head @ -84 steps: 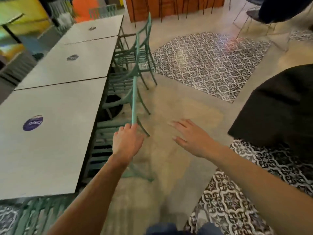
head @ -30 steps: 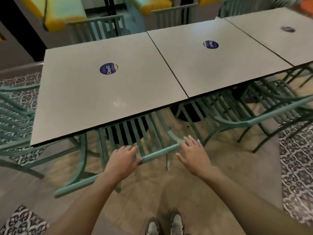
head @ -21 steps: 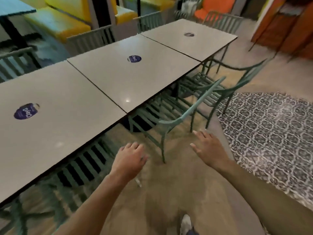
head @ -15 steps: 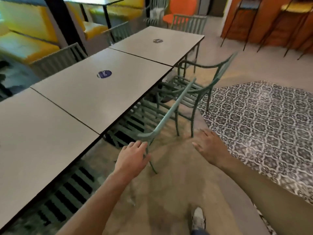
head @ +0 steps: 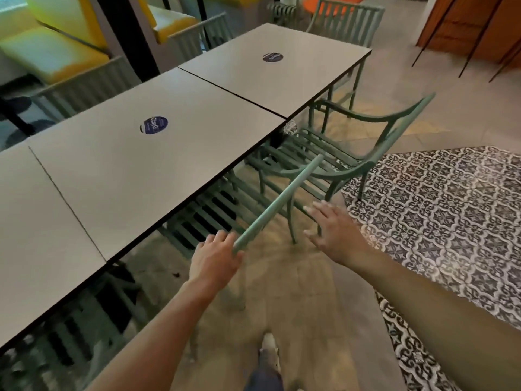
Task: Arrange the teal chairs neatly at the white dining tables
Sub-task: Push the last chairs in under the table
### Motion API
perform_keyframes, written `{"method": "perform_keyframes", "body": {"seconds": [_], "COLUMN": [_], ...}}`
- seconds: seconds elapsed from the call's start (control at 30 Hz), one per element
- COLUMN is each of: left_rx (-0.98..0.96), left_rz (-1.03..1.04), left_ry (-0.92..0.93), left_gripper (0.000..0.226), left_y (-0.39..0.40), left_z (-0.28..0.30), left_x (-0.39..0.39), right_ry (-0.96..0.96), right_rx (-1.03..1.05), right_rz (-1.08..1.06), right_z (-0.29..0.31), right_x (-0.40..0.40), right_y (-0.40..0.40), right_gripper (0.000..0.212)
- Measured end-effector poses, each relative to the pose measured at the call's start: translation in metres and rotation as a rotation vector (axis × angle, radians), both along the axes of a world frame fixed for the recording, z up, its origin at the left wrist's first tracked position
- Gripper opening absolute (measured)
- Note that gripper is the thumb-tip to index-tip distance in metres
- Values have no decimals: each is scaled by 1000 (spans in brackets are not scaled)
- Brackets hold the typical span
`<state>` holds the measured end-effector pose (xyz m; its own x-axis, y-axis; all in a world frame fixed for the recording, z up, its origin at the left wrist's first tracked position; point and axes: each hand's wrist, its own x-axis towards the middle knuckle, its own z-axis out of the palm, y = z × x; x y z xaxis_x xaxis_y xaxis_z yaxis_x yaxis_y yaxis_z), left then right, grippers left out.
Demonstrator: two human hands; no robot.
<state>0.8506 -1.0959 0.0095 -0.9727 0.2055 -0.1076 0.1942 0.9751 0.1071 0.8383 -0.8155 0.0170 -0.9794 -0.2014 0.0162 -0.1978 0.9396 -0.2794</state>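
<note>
A row of white dining tables (head: 174,167) runs from lower left to upper right, each with a round purple sticker. A teal chair (head: 277,201) stands at the middle table, its seat partly under the top. My left hand (head: 215,256) grips the near end of that chair's top rail. My right hand (head: 331,230) hovers open just right of the chair, touching nothing. A second teal chair (head: 375,136) stands further along, angled out from the far table. Another teal chair (head: 348,19) sits at the far end.
Teal chairs (head: 93,86) line the tables' far side, with yellow benches (head: 53,55) behind. Patterned tile floor (head: 439,210) spreads to the right, plain floor in front of me. A wooden counter (head: 473,24) stands at the upper right. My shoe (head: 267,354) shows below.
I have stepped along the table row from the first chair to the middle one. My left hand has closed on this chair's top rail; my right hand stays open beside it.
</note>
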Motion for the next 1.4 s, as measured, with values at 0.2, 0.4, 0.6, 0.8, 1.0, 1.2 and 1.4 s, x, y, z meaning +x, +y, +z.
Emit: {"method": "perform_keyframes", "body": {"seconds": [0.2, 0.4, 0.6, 0.8, 1.0, 1.2, 1.4], "left_rx": [32, 18, -22, -13, -52, -10, -14], "left_rz": [38, 101, 217, 433, 494, 542, 518], "left_ry": [-72, -199, -203, -170, -176, -226, -211], "left_gripper": [47, 32, 32, 29, 26, 26, 30], "left_y": [21, 38, 47, 68, 75, 77, 91], "left_z": [-35, -43, -47, -44, -43, -42, -43], "left_x": [-64, -78, -76, -65, -68, -72, -72], "right_ry": [-72, -184, -105, -151, -189, -204, -205], "right_rx": [52, 127, 245, 228, 255, 229, 72], "right_rz": [191, 350, 496, 581, 592, 536, 445], "right_z": [-32, -54, -70, -60, -56, -56, -45], "right_x": [-104, -155, -182, -194, -200, -196, -179], "right_y": [-10, -11, -1, 3, 2, -2, 32], "right_gripper": [60, 59, 43, 41, 38, 40, 51]}}
